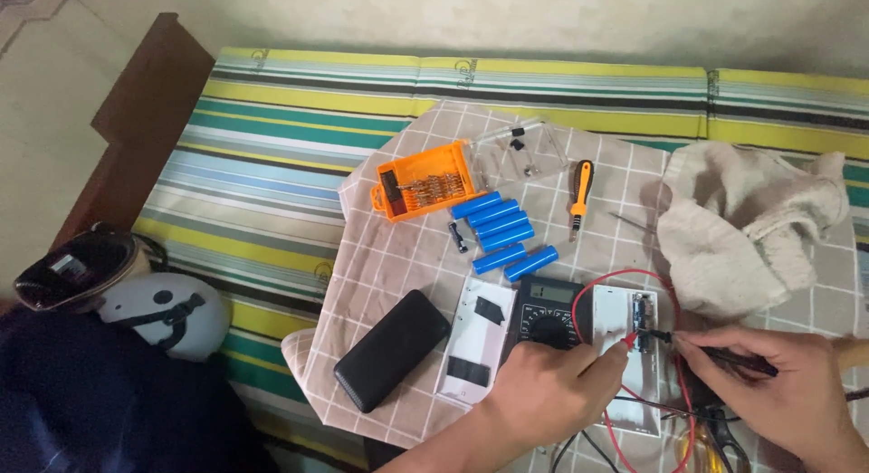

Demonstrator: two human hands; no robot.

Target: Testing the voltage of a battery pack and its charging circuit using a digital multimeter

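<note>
My left hand point(552, 382) pinches a red probe tip against a small blue circuit board point(644, 315) that sits in a white plastic shell point(625, 342). From the right, my right hand point(778, 382) holds a black probe point(715, 344) whose tip touches the same board. A black multimeter point(548, 315) with a round dial lies just left of the shell, partly under my left hand. Its red lead point(615, 276) loops over the shell.
Several blue cylindrical cells point(502, 233) lie on a checked cloth point(380, 247) beside an orange bit case point(424, 183), an orange-handled screwdriver point(579, 197), a black case half point(391, 348) and a white panel point(475, 342). A beige rag point(751, 229) lies right; a helmet point(136, 301) lies left.
</note>
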